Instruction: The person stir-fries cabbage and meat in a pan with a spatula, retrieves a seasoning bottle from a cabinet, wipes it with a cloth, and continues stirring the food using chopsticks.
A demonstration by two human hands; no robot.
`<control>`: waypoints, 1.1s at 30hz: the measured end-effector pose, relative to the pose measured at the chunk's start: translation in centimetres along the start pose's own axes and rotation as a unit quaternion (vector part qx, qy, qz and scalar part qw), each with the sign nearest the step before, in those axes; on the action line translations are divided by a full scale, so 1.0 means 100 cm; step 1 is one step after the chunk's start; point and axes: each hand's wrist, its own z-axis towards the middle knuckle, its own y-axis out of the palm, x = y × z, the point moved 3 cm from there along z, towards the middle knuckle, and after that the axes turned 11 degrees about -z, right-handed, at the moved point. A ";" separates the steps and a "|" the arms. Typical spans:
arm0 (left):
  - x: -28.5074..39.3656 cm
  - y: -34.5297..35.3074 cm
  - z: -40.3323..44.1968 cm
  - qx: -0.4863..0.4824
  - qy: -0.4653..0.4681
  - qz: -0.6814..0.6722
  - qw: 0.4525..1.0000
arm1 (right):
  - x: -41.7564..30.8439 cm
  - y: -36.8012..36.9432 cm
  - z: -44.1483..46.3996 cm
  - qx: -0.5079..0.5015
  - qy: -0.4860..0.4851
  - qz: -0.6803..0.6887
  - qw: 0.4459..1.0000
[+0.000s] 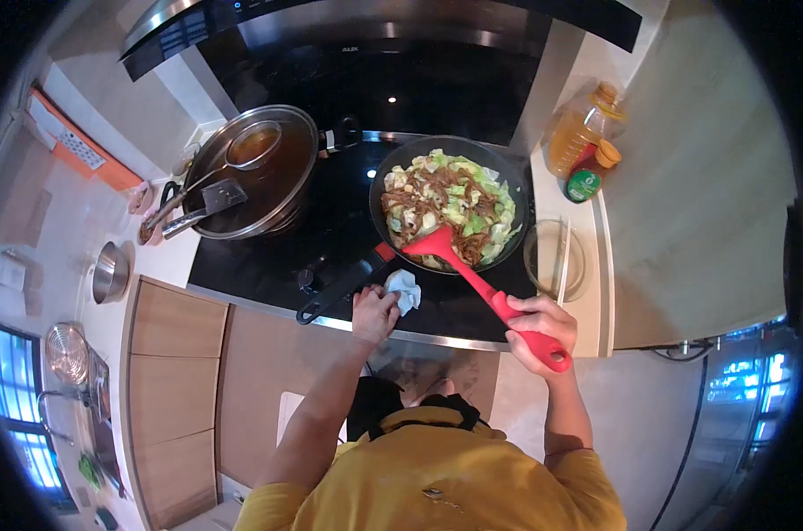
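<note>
My right hand (543, 332) is wrapped round the handle of a red silicone spatula (463, 265). Its blade rests at the near edge of the food in a dark frying pan (525, 212). Chopped cabbage (476, 199) and brown noodle-like strips (419, 190) fill the pan. Low in front of the pan, my left hand (376, 311) is closed on a crumpled white paper towel (404, 292) at the front of the black stove (242, 274). Beside that hand the pan's black handle (339, 292) points to the lower left.
A large pan of brown liquid (282, 190) stands on the left, with a strainer (253, 146) and a metal turner (220, 196) across it. A glass bowl (543, 274) with chopsticks (565, 257), an oil bottle (578, 133) and a green-labelled bottle (589, 177) stand right.
</note>
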 end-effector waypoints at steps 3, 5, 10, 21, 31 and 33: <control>0.005 0.000 0.003 -0.001 0.000 0.027 1.000 | 0.022 -0.010 0.002 0.062 0.023 0.059 0.996; 0.006 0.002 0.001 -0.004 -0.009 0.042 0.999 | 0.041 -0.002 0.004 0.095 0.026 0.071 0.993; 0.004 0.002 0.004 -0.002 -0.024 0.040 0.999 | 0.045 0.031 0.011 0.035 -0.013 0.006 0.999; -0.001 0.002 0.000 -0.002 -0.027 0.031 0.999 | 0.068 0.057 0.062 0.059 -0.046 0.004 0.997; 0.001 0.000 0.000 0.012 -0.024 0.023 0.999 | 0.086 0.056 0.065 0.120 -0.010 -0.005 0.993; -0.001 0.000 0.002 0.013 -0.028 0.020 0.999 | 0.095 0.054 0.062 0.122 -0.006 0.015 0.992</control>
